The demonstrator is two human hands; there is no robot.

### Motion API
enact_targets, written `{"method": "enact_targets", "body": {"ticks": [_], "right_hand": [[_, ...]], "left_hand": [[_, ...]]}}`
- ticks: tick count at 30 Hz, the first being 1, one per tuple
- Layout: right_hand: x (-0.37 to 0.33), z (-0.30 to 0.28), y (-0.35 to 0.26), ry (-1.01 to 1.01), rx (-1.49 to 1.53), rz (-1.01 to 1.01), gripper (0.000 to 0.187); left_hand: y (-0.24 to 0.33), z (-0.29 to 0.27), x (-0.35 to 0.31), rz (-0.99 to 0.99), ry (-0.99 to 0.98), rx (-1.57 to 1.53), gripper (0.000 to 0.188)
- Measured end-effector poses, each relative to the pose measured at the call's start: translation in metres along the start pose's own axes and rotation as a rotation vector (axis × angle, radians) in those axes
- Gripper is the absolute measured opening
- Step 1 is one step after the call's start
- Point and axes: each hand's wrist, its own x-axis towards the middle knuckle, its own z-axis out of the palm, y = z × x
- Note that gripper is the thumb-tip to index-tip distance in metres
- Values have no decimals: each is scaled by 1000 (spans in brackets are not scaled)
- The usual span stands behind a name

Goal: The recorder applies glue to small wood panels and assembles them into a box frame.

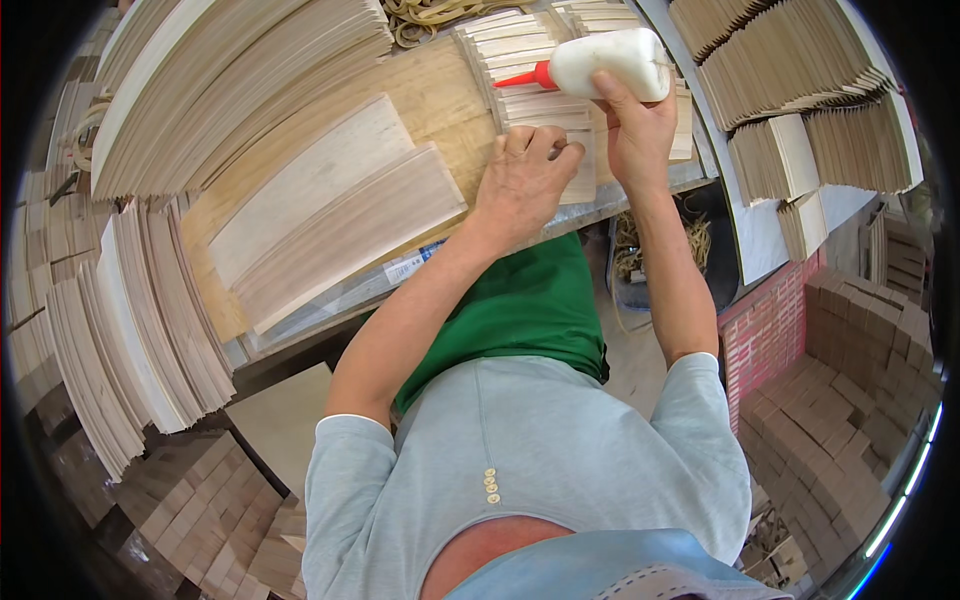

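Observation:
My right hand (638, 135) is wrapped round a white squeeze bottle (615, 62), tilted onto its side. Its red pointed nozzle (528, 76) aims left over a row of thin, pale wooden slats (515, 38) on the work board. Just below the nozzle, my left hand (525, 185) rests at the near end of those slats with its fingers curled down. What those fingers grip, if anything, is hidden under them. To the left of this hand, two flat stacks of wooden pieces, one pale (315, 180) and one browner (350, 235), lie on the board.
Tall stacks of thin wooden sheets (240, 80) stand at the far left, with more bundles (790, 60) on the right-hand table. Tan bands (430, 20) lie at the back. A dark bin (715, 235) sits below the table edge. Stacked blocks (820, 420) fill the lower right.

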Motion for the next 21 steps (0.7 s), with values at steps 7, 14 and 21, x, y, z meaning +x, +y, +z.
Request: {"method": "enact_targets", "body": {"ticks": [7, 14, 21], "right_hand": [[12, -23, -20, 21, -129, -96, 45], [19, -44, -38, 79, -350, -229, 47], [-1, -31, -40, 69, -26, -58, 46]], "left_hand": [[0, -2, 0, -4, -15, 12, 23], [-1, -1, 0, -11, -37, 0, 23], [3, 2, -3, -20, 9, 65, 25]]}}
